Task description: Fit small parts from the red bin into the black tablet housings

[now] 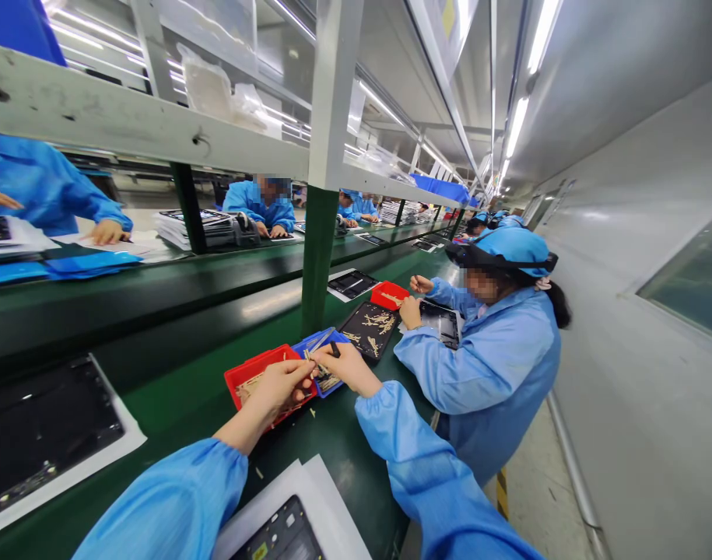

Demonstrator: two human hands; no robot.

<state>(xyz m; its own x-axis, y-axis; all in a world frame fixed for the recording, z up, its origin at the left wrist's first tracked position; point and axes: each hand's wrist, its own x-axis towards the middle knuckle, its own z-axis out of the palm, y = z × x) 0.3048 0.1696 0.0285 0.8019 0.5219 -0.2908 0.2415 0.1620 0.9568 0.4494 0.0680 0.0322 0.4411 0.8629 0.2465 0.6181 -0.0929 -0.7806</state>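
Note:
My left hand (pixel 281 386) reaches out over a red tray (pixel 239 375) on the green bench, its fingers pinched on a small piece I cannot make out. My right hand (pixel 345 364) is beside it over a blue tray (pixel 309 344) of small tan strips, fingers closed around a short dark tool. The two hands nearly touch above the trays. Both my arms are in blue sleeves. A dark panel on white paper (pixel 285 529) lies close to me at the bottom edge.
A black panel on white backing (pixel 46 435) rests on the green conveyor at left. A co-worker in blue coat and cap (pixel 489 342) sits to my right with a black tray (pixel 370 327) and red tray (pixel 389 294). More workers sit opposite, beyond a green post (pixel 317 257).

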